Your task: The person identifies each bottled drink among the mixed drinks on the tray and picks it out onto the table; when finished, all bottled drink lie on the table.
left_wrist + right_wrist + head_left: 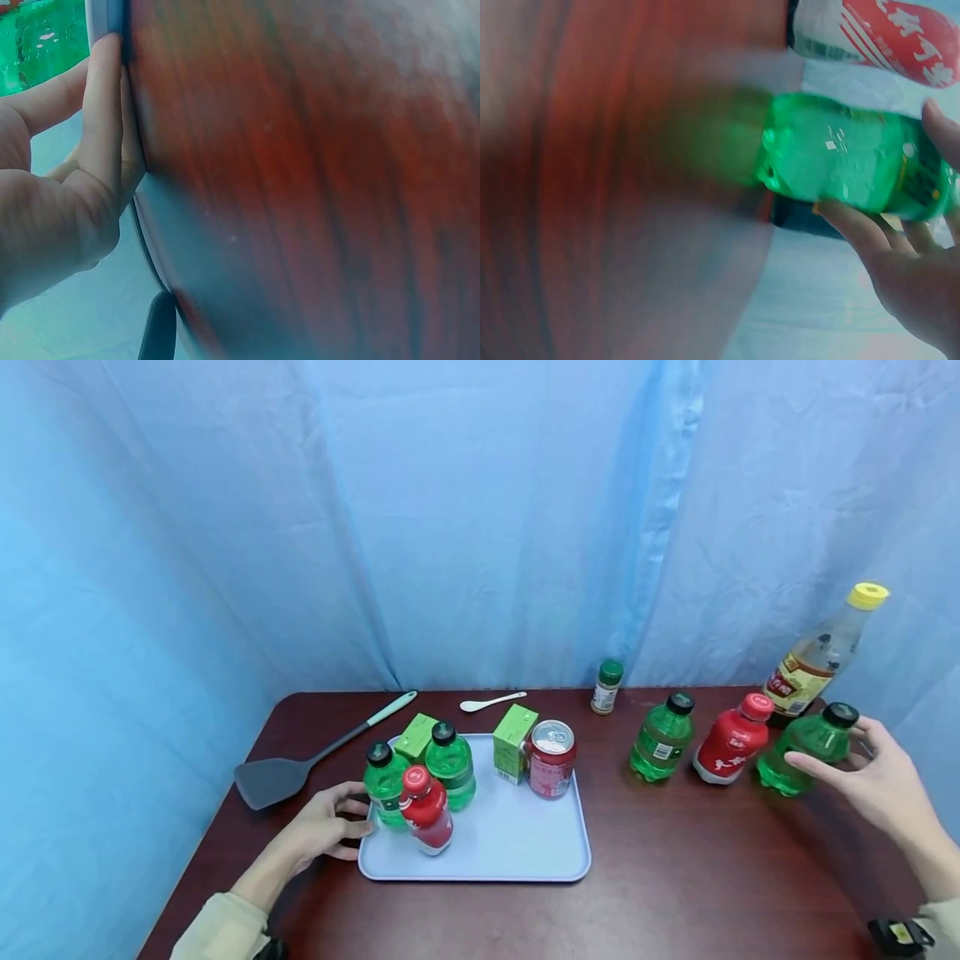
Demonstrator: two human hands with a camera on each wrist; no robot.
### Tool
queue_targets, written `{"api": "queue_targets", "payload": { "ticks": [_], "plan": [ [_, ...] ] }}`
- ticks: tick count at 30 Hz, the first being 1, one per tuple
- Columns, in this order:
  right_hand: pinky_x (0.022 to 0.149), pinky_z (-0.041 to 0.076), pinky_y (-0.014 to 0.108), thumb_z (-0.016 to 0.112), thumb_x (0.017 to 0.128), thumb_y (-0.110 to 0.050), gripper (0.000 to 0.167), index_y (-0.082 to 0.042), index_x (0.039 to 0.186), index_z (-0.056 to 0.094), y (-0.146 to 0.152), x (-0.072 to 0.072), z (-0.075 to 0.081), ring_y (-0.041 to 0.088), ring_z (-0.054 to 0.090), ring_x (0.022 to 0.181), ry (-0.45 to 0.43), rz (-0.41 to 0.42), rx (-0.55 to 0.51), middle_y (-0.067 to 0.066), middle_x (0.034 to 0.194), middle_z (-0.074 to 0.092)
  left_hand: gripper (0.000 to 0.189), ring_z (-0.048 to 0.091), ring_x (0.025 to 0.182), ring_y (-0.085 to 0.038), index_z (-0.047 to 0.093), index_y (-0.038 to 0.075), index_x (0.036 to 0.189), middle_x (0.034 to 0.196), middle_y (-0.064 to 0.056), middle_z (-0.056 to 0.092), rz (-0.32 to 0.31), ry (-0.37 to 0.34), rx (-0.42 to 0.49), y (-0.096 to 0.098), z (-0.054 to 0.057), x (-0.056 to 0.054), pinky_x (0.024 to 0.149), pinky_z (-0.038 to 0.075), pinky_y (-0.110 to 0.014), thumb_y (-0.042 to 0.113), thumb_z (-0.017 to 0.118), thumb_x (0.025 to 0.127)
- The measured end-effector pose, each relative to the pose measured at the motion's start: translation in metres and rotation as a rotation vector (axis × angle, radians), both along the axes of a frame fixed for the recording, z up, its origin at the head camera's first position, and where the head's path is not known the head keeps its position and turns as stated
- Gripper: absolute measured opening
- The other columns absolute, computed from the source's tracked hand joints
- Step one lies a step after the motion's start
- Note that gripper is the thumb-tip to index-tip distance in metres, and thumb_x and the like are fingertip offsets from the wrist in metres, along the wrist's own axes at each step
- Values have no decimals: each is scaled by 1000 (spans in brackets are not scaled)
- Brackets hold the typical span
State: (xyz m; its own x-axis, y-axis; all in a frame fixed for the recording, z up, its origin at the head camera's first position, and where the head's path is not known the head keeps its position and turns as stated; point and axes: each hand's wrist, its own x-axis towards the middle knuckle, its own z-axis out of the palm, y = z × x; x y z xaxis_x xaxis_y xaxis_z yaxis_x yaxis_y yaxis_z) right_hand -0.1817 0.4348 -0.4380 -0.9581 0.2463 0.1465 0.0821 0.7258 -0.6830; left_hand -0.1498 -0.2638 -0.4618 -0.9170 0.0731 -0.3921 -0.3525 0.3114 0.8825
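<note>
My left hand (pixel 322 828) is at the left edge of a pale tray (pixel 517 852), its fingertips against the rim. In the left wrist view those fingers (pixel 103 112) look fairly straight. Two green bottles, the nearer one (pixel 385 793) beside my fingers, stand on the tray with a red bottle (pixel 427 814), two green cartons and a red can (pixel 552 760). Far right, my right hand (pixel 885 781) holds a green bottle with a black cap (pixel 813 739), thumb across its front and fingers behind. The right wrist view shows this bottle (pixel 840 154) between thumb and fingers.
Left of the held bottle stand a red bottle (pixel 733 743) and another green bottle (pixel 663 739). Behind it is a tall yellow-capped bottle (pixel 813 668). A small jar (pixel 606 687), a white spoon (pixel 491 702) and a spatula (pixel 300 768) lie or stand toward the back.
</note>
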Motion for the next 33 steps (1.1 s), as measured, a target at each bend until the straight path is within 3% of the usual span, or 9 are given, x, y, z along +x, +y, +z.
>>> {"api": "queue_targets", "payload": {
  "ticks": [4, 9, 14, 20, 24, 26, 29, 31, 33],
  "plan": [
    [55, 49, 16, 80, 89, -37, 85, 0, 142, 25, 4, 0, -1, -20, 43, 81, -17, 89, -18, 27, 130, 45, 65, 67, 92, -27, 45, 2, 146, 121, -20, 58, -5, -3, -13, -2, -3, -1, 67, 62, -48, 1, 75, 89],
    [55, 50, 16, 82, 87, -34, 81, -6, 140, 27, 5, 5, -6, -22, 44, 80, 15, 83, -23, 24, 127, 45, 64, 67, 92, -27, 46, 3, 146, 121, -20, 58, -6, -15, -6, 0, -1, -2, 68, 62, -49, 1, 75, 88],
    [55, 48, 12, 85, 85, -29, 72, -24, 134, 32, 8, 11, -7, -22, 49, 76, 72, 56, -26, 15, 118, 49, 64, 67, 92, -28, 47, 4, 146, 122, -20, 58, -20, -5, 4, 4, 1, -6, 68, 62, -48, 1, 75, 89],
    [54, 45, 14, 83, 85, -38, 85, -7, 144, 30, 5, 12, -6, -23, 45, 76, 43, 35, 24, 22, 123, 51, 65, 67, 92, -27, 46, 3, 146, 122, -20, 58, -20, -5, -14, 1, 1, -6, 68, 62, -49, 1, 75, 88],
    [59, 43, 10, 84, 85, -38, 98, -9, 157, 24, -4, 14, -2, -12, 55, 84, 92, 15, 61, 28, 135, 47, 67, 67, 93, -27, 44, 1, 147, 123, -21, 57, -22, -14, -2, -2, 1, -6, 69, 61, -49, 2, 76, 88],
    [80, 53, 20, 84, 85, -32, 100, -10, 161, 22, -12, 17, 4, 11, 63, 104, 171, 0, 72, 29, 145, 40, 69, 67, 93, -27, 43, 1, 147, 124, -22, 57, -21, -20, 2, -3, 1, -5, 70, 61, -49, 2, 77, 88],
    [114, 36, 47, 86, 83, -21, 97, -10, 160, 28, -27, 23, 15, 40, 42, 136, 344, -23, 90, 24, 157, 31, 70, 68, 93, -27, 42, 1, 148, 124, -22, 57, -8, -39, -1, -3, 0, -2, 71, 61, -49, 2, 77, 87],
    [118, 19, 64, 87, 81, -18, 94, -11, 158, 34, -40, 29, 25, 37, 25, 147, 469, -28, 105, 17, 161, 27, 70, 67, 94, -27, 42, 0, 148, 124, -22, 57, -5, -45, 5, -2, 1, -2, 71, 61, -49, 1, 77, 87],
    [122, 19, 50, 89, 79, -18, 91, -12, 156, 39, -55, 36, 37, 26, 21, 149, 568, 1, 101, 10, 162, 28, 70, 67, 94, -27, 42, 0, 148, 124, -22, 57, -5, -43, 7, -1, 1, -2, 71, 61, -49, 1, 77, 87]
  ]
}}
